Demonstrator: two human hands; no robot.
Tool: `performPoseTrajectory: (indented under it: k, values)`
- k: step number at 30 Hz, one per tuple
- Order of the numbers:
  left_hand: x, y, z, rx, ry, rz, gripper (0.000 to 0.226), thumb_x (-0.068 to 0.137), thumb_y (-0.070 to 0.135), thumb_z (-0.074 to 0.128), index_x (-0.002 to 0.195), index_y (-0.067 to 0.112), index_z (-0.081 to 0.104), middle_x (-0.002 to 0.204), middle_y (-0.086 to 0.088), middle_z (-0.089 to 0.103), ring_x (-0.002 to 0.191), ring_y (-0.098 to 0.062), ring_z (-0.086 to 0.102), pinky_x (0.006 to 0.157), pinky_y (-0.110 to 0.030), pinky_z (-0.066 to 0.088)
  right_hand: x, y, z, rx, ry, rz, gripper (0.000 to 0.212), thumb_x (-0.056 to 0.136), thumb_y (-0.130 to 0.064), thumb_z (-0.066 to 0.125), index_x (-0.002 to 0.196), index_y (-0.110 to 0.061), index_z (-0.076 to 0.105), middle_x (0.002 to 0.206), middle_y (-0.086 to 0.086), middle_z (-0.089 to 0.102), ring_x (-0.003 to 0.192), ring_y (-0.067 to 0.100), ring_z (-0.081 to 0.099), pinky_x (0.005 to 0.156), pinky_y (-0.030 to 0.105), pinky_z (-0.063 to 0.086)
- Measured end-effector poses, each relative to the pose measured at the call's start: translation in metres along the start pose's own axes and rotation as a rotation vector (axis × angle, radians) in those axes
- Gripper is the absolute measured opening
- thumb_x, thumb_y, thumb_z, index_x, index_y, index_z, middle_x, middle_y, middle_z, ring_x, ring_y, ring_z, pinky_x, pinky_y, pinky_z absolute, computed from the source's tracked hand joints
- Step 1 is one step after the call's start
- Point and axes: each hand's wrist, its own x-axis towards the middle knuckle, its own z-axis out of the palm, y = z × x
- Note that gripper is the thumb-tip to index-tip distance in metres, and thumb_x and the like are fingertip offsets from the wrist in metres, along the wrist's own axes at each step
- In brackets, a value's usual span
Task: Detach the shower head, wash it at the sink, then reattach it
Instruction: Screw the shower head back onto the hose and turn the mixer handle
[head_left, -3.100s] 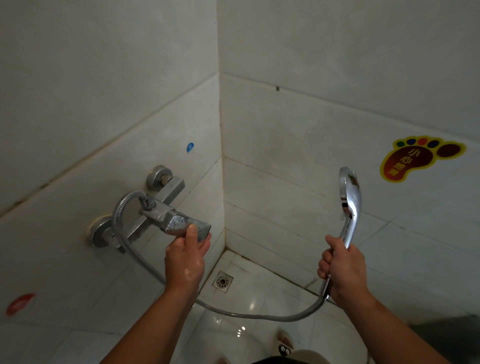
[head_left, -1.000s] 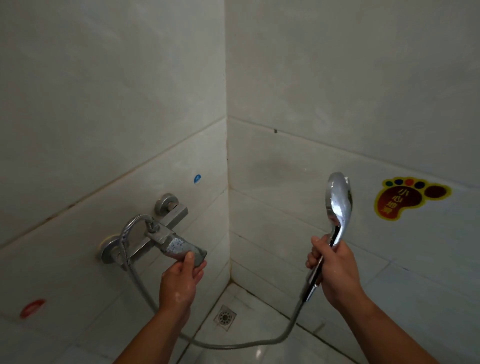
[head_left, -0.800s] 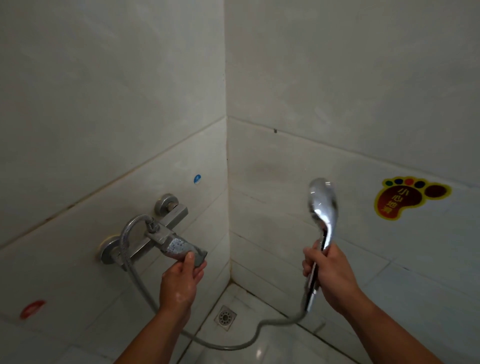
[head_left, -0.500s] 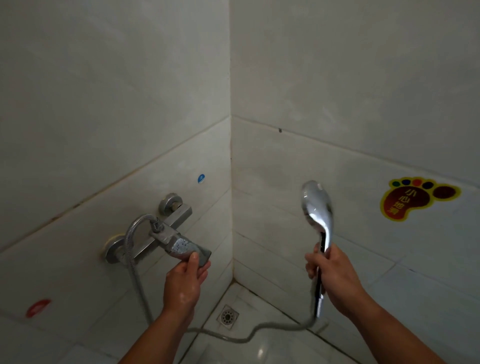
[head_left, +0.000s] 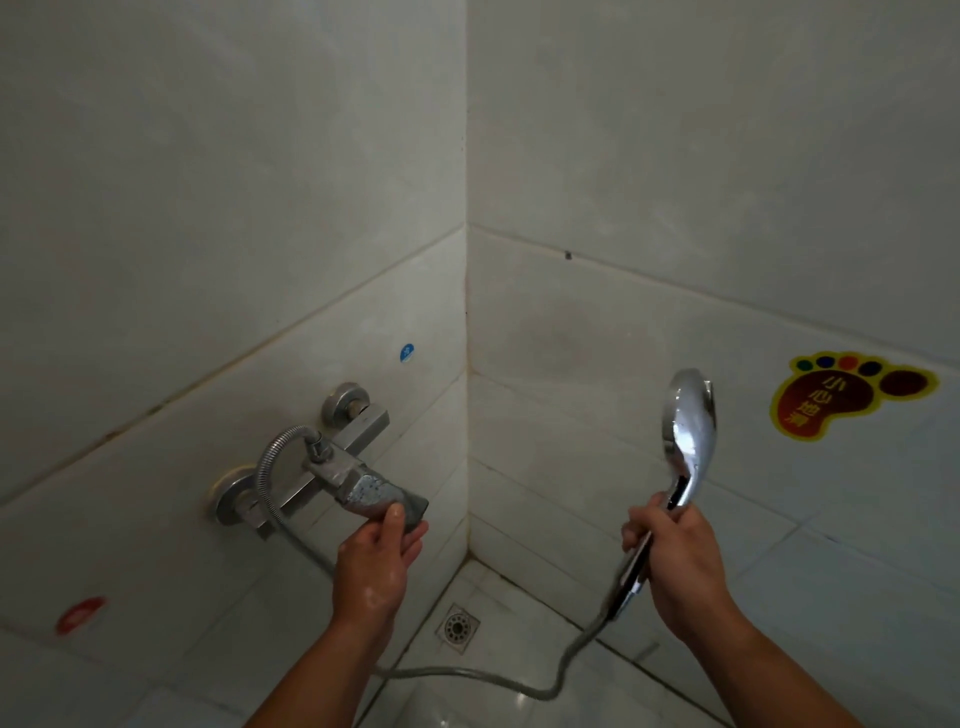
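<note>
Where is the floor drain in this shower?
Low in the head view, the drain sits in the floor between the left hand on the tap and the right hand holding the shower head, above the looping hose.

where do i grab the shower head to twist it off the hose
Probably its slim handle, just under the wide head, coming from below as the right hand does. The handle is narrow enough to wrap fully; the broad, glossy head is not. That leaves the dark joint at the hose free.
</note>
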Motion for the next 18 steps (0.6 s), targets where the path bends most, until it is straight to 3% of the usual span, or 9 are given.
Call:
performPoseTrajectory:
  k: [8, 10, 13, 18]
  values:
    - [0.0, -0.002, 0.0, -0.006, -0.002, 0.0, 0.022, 0.106, 0.02, 0.048, 0.094, 0.018, 0.066, 0.099, -0.009, 0.074, 0.098, -0.023, 0.074, 0.097, -0.039, 0.054, -0.008, -0.006, -0.001, 0.047, 0.004, -0.028, 0.016, 0.084, -0.005, 0.063, 0.079, -0.015, 0.052, 0.057, 0.008, 0.056, 0.059, 0.027, 0.048, 0.056, 0.037, 0.038]
    - [0.001, -0.003, -0.001, -0.013, 0.002, 0.0, 0.021, 0.106, 0.02, 0.048, 0.094, 0.018, 0.065, 0.098, -0.008, 0.074, 0.099, -0.024, 0.074, 0.097, -0.04, 0.054, -0.012, -0.002, -0.002, -0.079, -0.043, -0.068, 0.014, 0.078, -0.009, 0.067, 0.072, -0.017, 0.058, 0.057, 0.009, 0.058, 0.061, 0.026, 0.051, 0.062, 0.04, 0.04]
    - [0.002, -0.002, -0.002, -0.019, -0.004, -0.009, 0.02, 0.106, 0.021, 0.048, 0.098, 0.016, 0.065, 0.099, -0.008, 0.074, 0.1, -0.024, 0.074, 0.098, -0.04, 0.054, -0.013, 0.003, -0.004, -0.235, -0.045, -0.115, 0.017, 0.082, 0.002, 0.066, 0.073, -0.009, 0.055, 0.055, 0.005, 0.057, 0.061, 0.024, 0.052, 0.065, 0.041, 0.041]
    - [0.004, -0.006, -0.003, -0.025, -0.014, -0.015, 0.026, 0.106, 0.021, 0.047, 0.116, 0.004, 0.064, 0.105, -0.011, 0.074, 0.102, -0.023, 0.074, 0.097, -0.039, 0.054, -0.011, -0.003, 0.004, 0.065, 0.025, -0.007, 0.024, 0.088, 0.005, 0.059, 0.078, -0.013, 0.048, 0.052, -0.002, 0.055, 0.057, 0.025, 0.049, 0.056, 0.035, 0.038]
